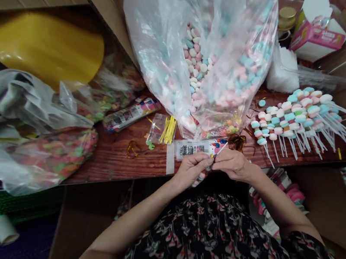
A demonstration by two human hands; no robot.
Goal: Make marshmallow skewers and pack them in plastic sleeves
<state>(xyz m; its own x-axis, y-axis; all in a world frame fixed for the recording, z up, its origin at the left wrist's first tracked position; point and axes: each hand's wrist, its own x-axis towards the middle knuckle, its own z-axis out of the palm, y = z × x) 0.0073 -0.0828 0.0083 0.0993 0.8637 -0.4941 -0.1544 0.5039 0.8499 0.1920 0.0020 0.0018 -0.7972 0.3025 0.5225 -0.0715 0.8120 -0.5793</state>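
Observation:
At the front edge of the table, my left hand (193, 167) is closed around the upper part of a bagged marshmallow skewer (199, 180). Its pink, white and blue pieces hang below the fingers. A white stick (221, 147) points up between both hands. My right hand (233, 164) pinches at the neck of the bag, where a small yellow twist tie (212, 156) shows between the fingertips. Just behind the hands lies a stack of printed clear bags (189, 149). Yellow twist ties (168, 130) lie bundled to the left.
A large clear bag of marshmallows (199, 63) fills the back. Several finished marshmallow skewers (293, 115) lie piled at right. Bags of gummy candy (54, 150) overhang the table (106, 156) at left. A pink and white box (318, 41) stands at the back right.

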